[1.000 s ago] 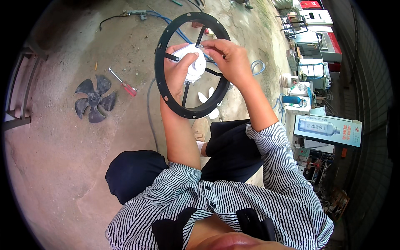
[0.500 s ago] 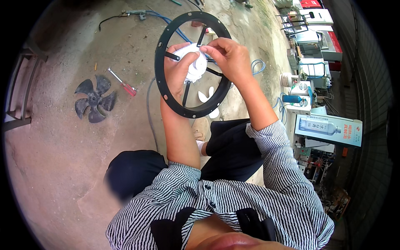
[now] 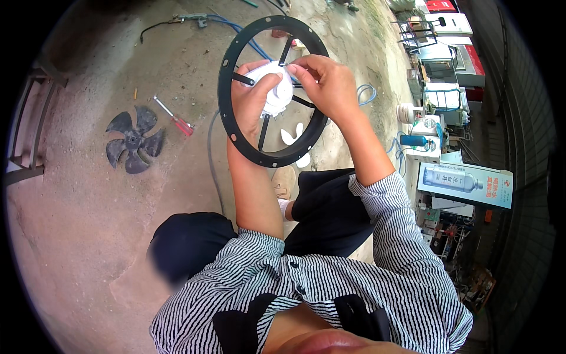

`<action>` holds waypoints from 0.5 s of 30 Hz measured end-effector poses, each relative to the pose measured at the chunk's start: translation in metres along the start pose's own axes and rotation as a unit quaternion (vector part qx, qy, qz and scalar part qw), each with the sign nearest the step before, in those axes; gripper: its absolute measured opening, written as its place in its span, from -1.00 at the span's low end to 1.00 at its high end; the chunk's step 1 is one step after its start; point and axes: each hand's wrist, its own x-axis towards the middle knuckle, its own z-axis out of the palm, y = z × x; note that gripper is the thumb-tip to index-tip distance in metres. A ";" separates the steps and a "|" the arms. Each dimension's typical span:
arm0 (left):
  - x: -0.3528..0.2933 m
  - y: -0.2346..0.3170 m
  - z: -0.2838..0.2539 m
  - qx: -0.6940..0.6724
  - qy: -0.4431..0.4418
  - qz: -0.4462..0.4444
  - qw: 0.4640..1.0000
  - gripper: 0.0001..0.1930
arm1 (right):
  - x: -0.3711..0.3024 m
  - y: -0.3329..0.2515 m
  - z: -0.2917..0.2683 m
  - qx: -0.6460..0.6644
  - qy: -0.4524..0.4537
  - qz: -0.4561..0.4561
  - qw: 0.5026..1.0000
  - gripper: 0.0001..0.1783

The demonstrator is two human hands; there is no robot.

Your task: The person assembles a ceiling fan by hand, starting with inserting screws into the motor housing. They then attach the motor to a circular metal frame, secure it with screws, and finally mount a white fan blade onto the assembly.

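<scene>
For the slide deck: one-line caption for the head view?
Both hands, left hand and right hand, hold a white motor inside a black ring bracket.

Both hands — left hand (image 3: 250,100), right hand (image 3: 325,85) — grip a white motor (image 3: 278,91) inside a black ring frame (image 3: 227,124).

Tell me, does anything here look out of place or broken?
Nothing looks broken. A dark fan blade lies loose on the concrete floor beside a red-handled screwdriver, away from the black ring frame that both hands hold.
</scene>
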 end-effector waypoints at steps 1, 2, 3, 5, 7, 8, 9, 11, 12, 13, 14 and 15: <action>0.000 0.000 0.000 -0.001 -0.001 0.001 1.000 -0.52 | 0.000 -0.002 -0.001 0.018 0.005 -0.009 1.000 -0.86; 0.000 0.000 0.000 -0.004 -0.001 -0.002 1.000 -0.52 | 0.001 -0.005 -0.003 0.036 0.010 -0.019 0.999 -0.86; -0.001 0.002 0.001 -0.007 -0.001 -0.005 1.000 -0.52 | 0.002 -0.006 -0.004 0.053 0.016 -0.028 0.998 -0.86; -0.001 0.002 0.002 -0.009 0.000 -0.007 1.000 -0.52 | 0.000 0.003 -0.005 -0.005 -0.024 -0.030 0.999 -0.84; -0.001 0.003 0.000 -0.005 0.004 -0.004 1.000 -0.52 | -0.001 0.005 -0.004 -0.029 -0.037 -0.025 0.999 -0.82; -0.001 0.004 0.000 -0.004 0.005 -0.004 1.000 -0.52 | -0.002 0.001 -0.005 -0.026 -0.031 -0.018 0.999 -0.80; -0.001 0.003 0.000 -0.005 0.006 -0.005 1.000 -0.52 | -0.004 -0.001 -0.006 -0.025 -0.025 -0.010 0.999 -0.79; -0.001 0.003 0.001 -0.006 0.007 -0.006 1.000 -0.52 | -0.004 -0.005 -0.007 -0.011 -0.030 -0.012 0.999 -0.81; -0.001 0.002 0.001 -0.007 0.006 -0.006 1.000 -0.52 | -0.004 -0.006 -0.008 -0.004 -0.031 -0.013 0.999 -0.82; -0.001 0.002 0.001 -0.009 0.005 -0.007 1.000 -0.52 | -0.004 -0.005 -0.009 -0.021 -0.036 -0.012 0.999 -0.80; -0.001 0.002 0.002 -0.010 0.006 -0.008 1.000 -0.52 | -0.006 -0.002 -0.010 -0.037 -0.040 -0.012 0.998 -0.77; -0.002 0.003 0.002 -0.009 0.006 -0.008 1.000 -0.52 | -0.006 -0.001 -0.010 -0.052 -0.044 -0.011 0.998 -0.75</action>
